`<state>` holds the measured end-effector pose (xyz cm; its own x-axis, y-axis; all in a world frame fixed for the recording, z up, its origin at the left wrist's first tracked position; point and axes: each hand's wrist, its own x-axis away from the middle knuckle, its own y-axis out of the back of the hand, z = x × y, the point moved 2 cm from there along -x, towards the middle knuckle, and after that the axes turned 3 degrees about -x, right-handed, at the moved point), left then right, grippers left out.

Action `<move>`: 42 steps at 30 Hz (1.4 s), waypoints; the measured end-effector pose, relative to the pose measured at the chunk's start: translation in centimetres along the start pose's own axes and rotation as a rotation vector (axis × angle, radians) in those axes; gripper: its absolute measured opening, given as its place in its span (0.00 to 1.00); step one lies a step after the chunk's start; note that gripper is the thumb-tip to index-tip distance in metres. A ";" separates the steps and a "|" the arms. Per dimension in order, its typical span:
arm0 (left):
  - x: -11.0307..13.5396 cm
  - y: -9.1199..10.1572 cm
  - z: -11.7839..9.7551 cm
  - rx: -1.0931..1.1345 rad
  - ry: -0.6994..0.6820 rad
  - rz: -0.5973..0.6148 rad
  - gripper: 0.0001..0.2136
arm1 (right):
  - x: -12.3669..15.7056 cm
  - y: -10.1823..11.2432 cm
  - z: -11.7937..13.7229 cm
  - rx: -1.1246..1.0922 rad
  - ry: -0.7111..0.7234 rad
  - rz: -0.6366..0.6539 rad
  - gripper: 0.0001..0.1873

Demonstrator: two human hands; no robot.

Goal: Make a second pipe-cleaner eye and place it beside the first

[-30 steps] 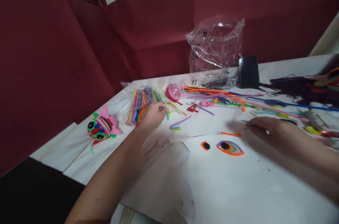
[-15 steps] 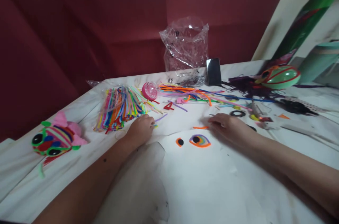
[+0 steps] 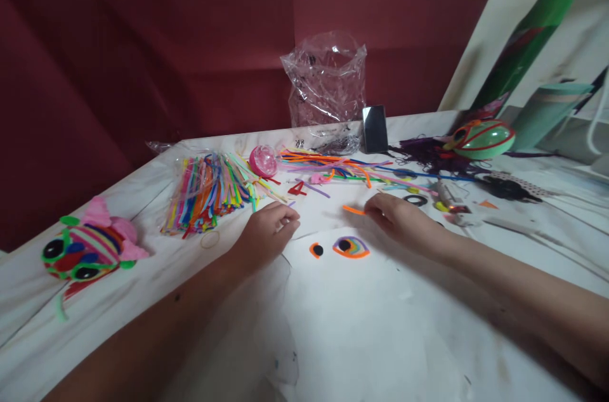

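Note:
My right hand [image 3: 389,213] pinches one end of a short orange pipe cleaner piece [image 3: 353,209], which sticks out to the left just above the paper. On the left, my left hand [image 3: 272,228] hovers at the paper's edge with fingers loosely curled and thumb apart; I see nothing in it. Between and below the hands, the white paper [image 3: 352,326] carries two eye shapes. One is a larger eye [image 3: 356,248] of orange, purple and other coloured strips around a black dot. The smaller eye [image 3: 316,251] has a black dot with an orange strip along its left side.
A bag of coloured pipe cleaners [image 3: 200,196] lies at left, beyond a pink fish figure [image 3: 95,240]. Loose pipe cleaners [image 3: 333,164], a pink bowl [image 3: 264,161] and a phone [image 3: 375,129] line the back. At right are black tape [image 3: 415,200] and a green balloon figure [image 3: 488,139].
The orange piece that lay on the table is now lifted in my right hand's fingertips. My left hand has shifted right and toward me, and its fingers have loosened.

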<state>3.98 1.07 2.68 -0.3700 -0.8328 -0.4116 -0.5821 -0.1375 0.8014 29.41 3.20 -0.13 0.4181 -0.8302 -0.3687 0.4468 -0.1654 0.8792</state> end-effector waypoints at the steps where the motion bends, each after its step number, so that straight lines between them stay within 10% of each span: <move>1: -0.2 0.1 -0.8 0.011 -0.021 -0.009 0.07 | -0.2 0.4 0.8 -0.021 0.017 0.012 0.10; 6: -1.4 -0.9 -3.8 -0.156 -0.317 0.076 0.08 | -1.3 1.2 5.5 -0.145 0.139 0.062 0.08; 13: -2.2 -1.1 -3.1 -0.106 -0.206 -0.068 0.08 | -2.5 1.2 6.5 -0.374 0.103 -0.021 0.04; 21: 0.0 -2.5 -1.7 -0.330 -0.463 0.270 0.13 | -0.4 -0.2 7.3 -0.043 0.595 0.183 0.08; 30: -1.4 0.5 1.3 -0.071 0.230 0.024 0.15 | -2.9 -0.9 1.6 -0.042 0.037 0.055 0.12; 37: 0.9 0.8 2.1 -0.029 0.229 0.029 0.11 | -4.0 -0.3 -1.8 0.047 -0.160 0.047 0.12; 42: 1.7 0.9 3.2 0.066 0.301 -0.124 0.11 | 1.0 2.4 -3.1 0.189 -0.202 0.119 0.12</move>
<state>0.51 1.25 1.36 -0.0688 -0.9343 -0.3497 -0.6584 -0.2208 0.7195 33.30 3.62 0.65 0.2843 -0.9358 -0.2083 0.2412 -0.1405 0.9603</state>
